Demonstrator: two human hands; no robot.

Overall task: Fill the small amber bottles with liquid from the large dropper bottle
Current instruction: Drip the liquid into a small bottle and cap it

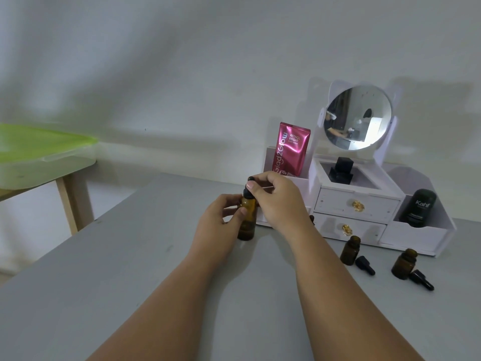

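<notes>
Head view shows the large dropper bottle standing upright on the grey table, near its far edge. The left hand grips the bottle's brown body with curled fingers and thumb, while the right hand pinches the black dropper cap at its top. To the right, two small amber bottles stand uncapped, each with a black cap lying just beside it. Behind them sits a white organizer with drawers and a round mirror; a pink sachet stands in its left compartment and a black tube in its right. A green-lidded box rests on a wooden side table at far left.
</notes>
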